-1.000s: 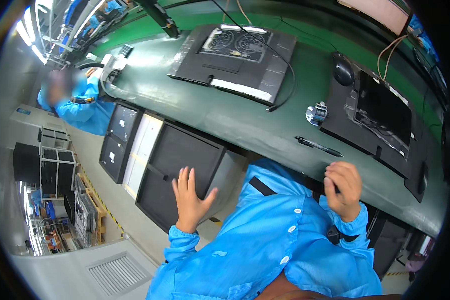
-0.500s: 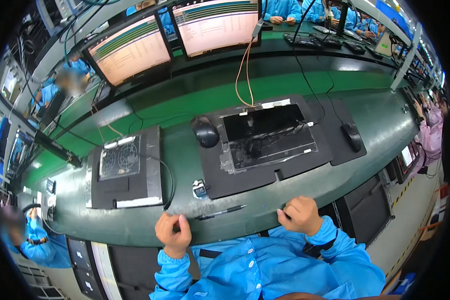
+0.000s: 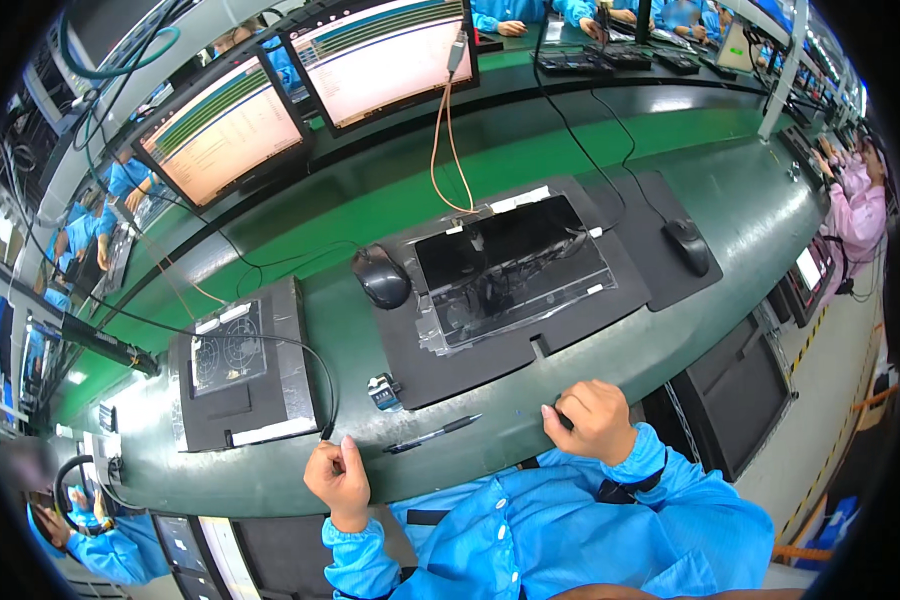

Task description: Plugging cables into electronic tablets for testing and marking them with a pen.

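At the near edge of the green bench, my left hand (image 3: 338,484) is loosely closed with its thumb up, holding nothing that I can see. My right hand (image 3: 592,422) is curled into a loose fist above the edge farther right, also without a visible object. Between them lies a black pen (image 3: 434,434), nearest to my left hand but apart from it. Beyond the pen, a dark glossy screen panel (image 3: 515,270) rests on a black foam mat (image 3: 470,378). A small black-and-white item (image 3: 383,392) sits by the mat's near left corner.
Two black mice (image 3: 381,277) (image 3: 686,247) flank the panel. A second black board (image 3: 292,375) with a circle-patterned sheet (image 3: 228,350) and a cable lies left. Two lit monitors (image 3: 385,60) stand behind. Co-workers in blue and pink sit around; black trays (image 3: 735,400) are below the bench.
The whole view has tilted and shifted, moving the bench things leftward in the picture. Both hands stay closed near the bench edge; the pen and panel remain in place on the bench.
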### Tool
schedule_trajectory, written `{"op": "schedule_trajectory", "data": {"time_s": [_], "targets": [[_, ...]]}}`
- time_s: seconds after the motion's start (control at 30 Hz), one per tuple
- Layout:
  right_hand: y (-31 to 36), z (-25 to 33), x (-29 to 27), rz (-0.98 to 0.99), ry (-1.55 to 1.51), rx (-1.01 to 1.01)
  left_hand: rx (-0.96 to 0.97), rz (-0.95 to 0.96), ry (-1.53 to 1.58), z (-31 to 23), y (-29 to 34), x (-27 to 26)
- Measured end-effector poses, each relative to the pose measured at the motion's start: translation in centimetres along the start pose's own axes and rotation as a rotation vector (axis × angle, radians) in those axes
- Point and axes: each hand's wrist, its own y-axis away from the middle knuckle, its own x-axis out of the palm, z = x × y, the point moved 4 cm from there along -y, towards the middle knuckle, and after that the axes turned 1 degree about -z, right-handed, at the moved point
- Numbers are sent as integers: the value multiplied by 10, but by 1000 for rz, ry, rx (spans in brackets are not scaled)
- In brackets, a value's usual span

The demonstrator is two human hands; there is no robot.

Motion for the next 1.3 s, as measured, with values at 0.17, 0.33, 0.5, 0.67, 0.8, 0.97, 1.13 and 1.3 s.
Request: {"op": "schedule_trajectory", "data": {"time_s": [0.17, 0.33, 0.5, 0.67, 0.8, 0.97, 1.13, 1.3], "targets": [[2, -2, 0, -14, 3, 12, -17, 11, -24, 0, 0, 0], [2, -3, -1, -31, -4, 21, -32, 10, -46, 0, 0, 2], [1, -2, -2, -47, -13, 10, -37, 1, -38, 1, 0, 2], [2, -3, -3, -27, -32, -15, -63, -10, -103, 5, 4, 0], [4, -2, -2, -53, -3, -45, -32, -8, -155, 2, 3, -1], [5, -5, -3, -42, -47, -28, -35, 28, -339, -15, -2, -2], [5, -3, -5, -62, -21, -32, -15, 40, -338, -29, -5, -2], [7, -3, -4, -71, -19, -24, 7, 30, -340, -31, -5, -1]]}}
